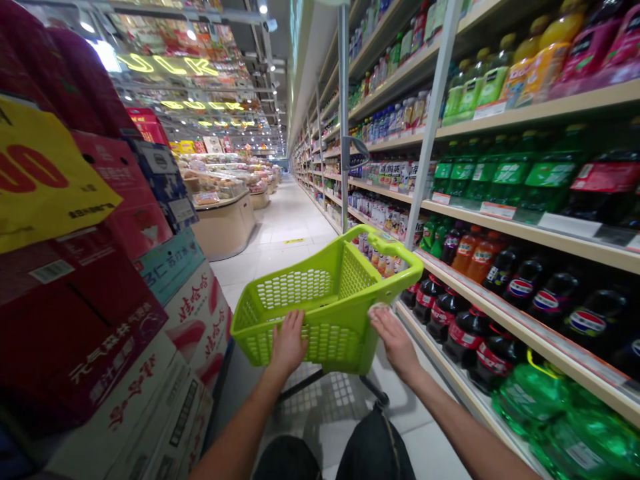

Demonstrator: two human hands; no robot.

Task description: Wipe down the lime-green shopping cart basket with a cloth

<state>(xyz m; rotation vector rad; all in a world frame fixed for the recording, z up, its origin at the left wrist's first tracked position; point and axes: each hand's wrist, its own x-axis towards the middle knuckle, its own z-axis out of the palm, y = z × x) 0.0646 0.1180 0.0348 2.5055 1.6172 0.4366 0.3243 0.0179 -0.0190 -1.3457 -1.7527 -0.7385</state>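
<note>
A lime-green plastic shopping cart (330, 327) with perforated basket walls stands crosswise in front of my knees, its handle (395, 250) at the upper right. My left hand (290, 343) rests on the basket's near rim, fingers hooked over the edge. Against the solid side panel under the handle, my right hand (393, 333) presses a small white cloth (379, 309), mostly hidden beneath the fingers. The inside of the basket shows only in part, and nothing lies in that part. Dark legs and a caster (381, 399) show below the basket.
Shelves (530, 230) of bottled drinks line the right side, close to the cart. Stacked drink cartons (193, 320) and a yellow price sign (50, 175) crowd the left. Ahead, the tiled aisle (293, 200) runs past rounded display bins (225, 223).
</note>
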